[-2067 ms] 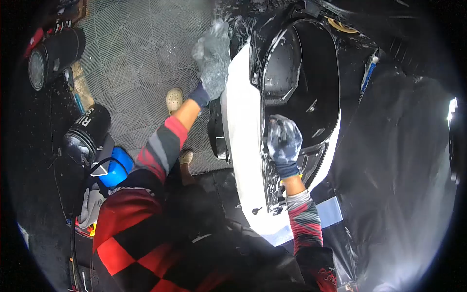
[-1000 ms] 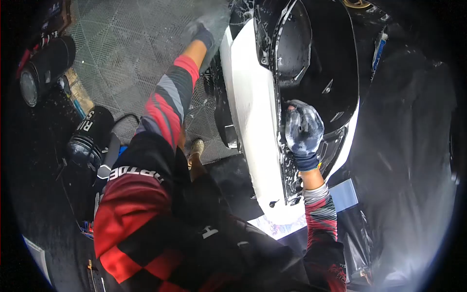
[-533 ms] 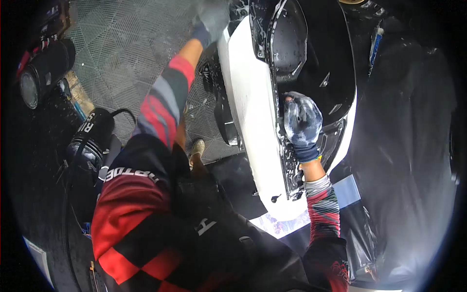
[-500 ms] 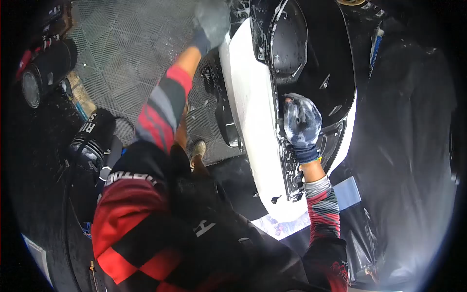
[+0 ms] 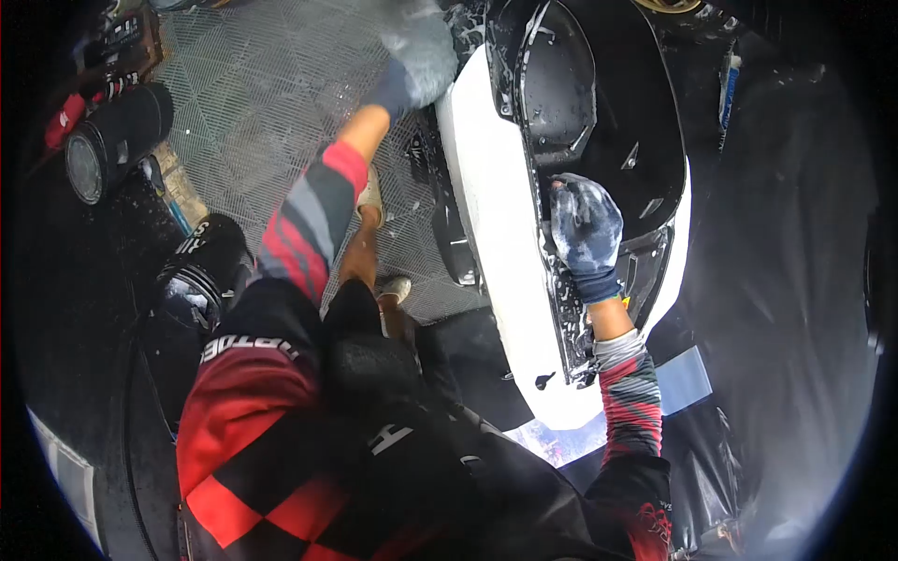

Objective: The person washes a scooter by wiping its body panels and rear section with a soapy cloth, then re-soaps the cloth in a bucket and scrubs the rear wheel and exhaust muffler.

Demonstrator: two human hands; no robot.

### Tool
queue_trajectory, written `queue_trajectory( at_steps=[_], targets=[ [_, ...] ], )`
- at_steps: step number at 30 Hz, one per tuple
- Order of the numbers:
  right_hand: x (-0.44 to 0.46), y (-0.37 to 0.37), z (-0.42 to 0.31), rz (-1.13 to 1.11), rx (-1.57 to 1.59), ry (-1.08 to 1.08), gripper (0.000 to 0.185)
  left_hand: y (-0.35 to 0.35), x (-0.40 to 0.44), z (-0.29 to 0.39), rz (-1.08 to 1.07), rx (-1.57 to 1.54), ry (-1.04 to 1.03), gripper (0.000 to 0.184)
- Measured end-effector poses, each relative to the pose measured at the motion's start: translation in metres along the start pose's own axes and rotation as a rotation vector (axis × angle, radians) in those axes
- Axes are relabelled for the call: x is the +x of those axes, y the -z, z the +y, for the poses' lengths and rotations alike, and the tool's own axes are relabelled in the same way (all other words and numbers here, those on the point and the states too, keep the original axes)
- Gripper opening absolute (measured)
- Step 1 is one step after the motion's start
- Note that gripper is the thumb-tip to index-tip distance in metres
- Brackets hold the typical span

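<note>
A white scooter-like body (image 5: 500, 215) stands in front of me, its black inner compartment (image 5: 641, 112) uncovered and streaked with foam. My right hand (image 5: 587, 224), in a dark glove smeared with white suds, lies closed over the compartment's near-left edge. Its fingers curl under, so what they grip is hidden. Further forward, my left hand (image 5: 416, 65) is at the outer left side of the white body, close to its far end. Motion smears that gloved hand, and its fingers cannot be made out. White foam runs along the black trim (image 5: 569, 346).
Black cylindrical containers (image 5: 122, 140) and a lettered bucket (image 5: 201, 262) stand at the left. A brush with a blue part (image 5: 728, 89) lies at the far right. Grey grating (image 5: 253, 103) covers the floor, where feet (image 5: 398, 288) show. Dark sheeting (image 5: 786, 280) spreads rightward.
The view has shifted, so the white body sits slightly further right and lower. My left hand has come a little nearer and to the right; my right hand stays at the compartment edge.
</note>
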State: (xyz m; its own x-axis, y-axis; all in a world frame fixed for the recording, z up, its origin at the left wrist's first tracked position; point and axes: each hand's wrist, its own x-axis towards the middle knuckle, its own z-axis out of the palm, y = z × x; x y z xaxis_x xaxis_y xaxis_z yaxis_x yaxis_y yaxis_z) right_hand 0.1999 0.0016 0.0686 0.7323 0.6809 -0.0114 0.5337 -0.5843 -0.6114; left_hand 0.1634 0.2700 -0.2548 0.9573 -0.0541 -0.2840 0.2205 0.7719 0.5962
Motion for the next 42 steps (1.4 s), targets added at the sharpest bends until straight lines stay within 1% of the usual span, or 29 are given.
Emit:
queue_trajectory(
  at_steps=[1,2,3,5,7,9,10,11,12,13,14,15,16,19,25,28,31,33,34,37,39,42],
  targets=[
    [0.0,0.002,0.001,-0.015,-0.014,0.012,0.008,-0.01,-0.014,-0.007,-0.089,-0.537,0.053,0.027],
    [0.0,0.003,0.003,-0.032,-0.029,0.027,0.008,-0.015,-0.032,-0.021,-0.189,-0.898,0.112,0.027],
    [0.0,0.0,0.005,-0.009,-0.01,0.021,0.007,-0.057,-0.063,-0.005,-0.128,-0.959,0.09,0.033],
    [-0.005,-0.001,0.007,-0.026,-0.026,0.019,0.006,-0.093,-0.1,0.008,-0.084,-0.902,0.027,0.038],
    [0.001,-0.001,0.01,-0.036,-0.033,0.047,0.005,-0.081,-0.095,-0.019,-0.007,-0.892,0.013,0.04],
    [0.001,0.001,0.005,-0.06,-0.053,0.027,0.005,-0.05,-0.076,-0.056,-0.07,-0.919,0.017,0.05],
    [0.002,-0.001,0.004,-0.067,-0.07,0.018,0.005,-0.029,-0.061,-0.07,-0.076,-0.838,0.01,0.049],
    [0.0,-0.003,0.006,-0.058,-0.036,0.002,0.006,-0.023,-0.049,-0.07,-0.044,-0.69,-0.015,0.049],
    [-0.002,-0.003,0.004,-0.069,-0.039,-0.002,0.006,-0.013,-0.035,-0.073,0.046,-0.366,-0.042,0.049],
    [0.0,-0.002,0.003,-0.066,-0.047,-0.003,0.006,-0.009,-0.023,-0.074,0.125,0.028,-0.061,0.048],
    [0.0,-0.002,0.003,-0.064,-0.055,-0.004,0.007,-0.007,-0.015,-0.073,0.197,0.334,-0.051,0.048],
    [-0.001,-0.003,0.005,-0.073,-0.036,-0.009,0.008,-0.006,-0.009,-0.074,0.235,0.467,-0.047,0.048],
    [-0.002,-0.003,0.005,-0.09,-0.04,-0.007,0.008,-0.008,-0.007,-0.076,0.262,0.53,-0.04,0.048],
    [-0.002,-0.003,0.001,-0.093,-0.029,-0.059,0.012,-0.03,-0.036,-0.089,0.313,0.558,-0.074,0.047],
    [-0.002,-0.003,0.004,-0.085,-0.054,0.004,0.008,-0.158,-0.163,-0.115,0.467,0.384,-0.097,0.045],
    [-0.001,-0.002,-0.001,-0.094,-0.045,0.009,0.007,-0.183,-0.181,-0.128,0.528,0.46,-0.103,0.045],
    [-0.001,-0.006,0.003,-0.092,-0.021,0.005,0.007,-0.162,-0.161,-0.127,0.541,0.594,-0.154,0.044],
    [-0.004,-0.006,0.006,-0.086,-0.028,0.008,0.007,-0.126,-0.13,-0.126,0.512,0.664,-0.167,0.044],
    [-0.009,-0.009,0.009,-0.037,-0.005,0.0,0.007,-0.106,-0.114,-0.127,0.501,0.693,-0.163,0.044],
    [-0.007,-0.004,0.006,-0.095,-0.06,-0.027,0.008,-0.06,-0.071,-0.112,0.465,0.734,-0.122,0.043],
    [-0.01,-0.005,0.008,-0.079,-0.033,-0.021,0.013,-0.051,-0.064,-0.108,0.463,0.75,-0.101,0.043],
    [-0.014,-0.002,0.017,-0.093,-0.016,0.02,0.016,-0.067,-0.082,-0.112,0.49,0.768,-0.125,0.043]
  ],
)
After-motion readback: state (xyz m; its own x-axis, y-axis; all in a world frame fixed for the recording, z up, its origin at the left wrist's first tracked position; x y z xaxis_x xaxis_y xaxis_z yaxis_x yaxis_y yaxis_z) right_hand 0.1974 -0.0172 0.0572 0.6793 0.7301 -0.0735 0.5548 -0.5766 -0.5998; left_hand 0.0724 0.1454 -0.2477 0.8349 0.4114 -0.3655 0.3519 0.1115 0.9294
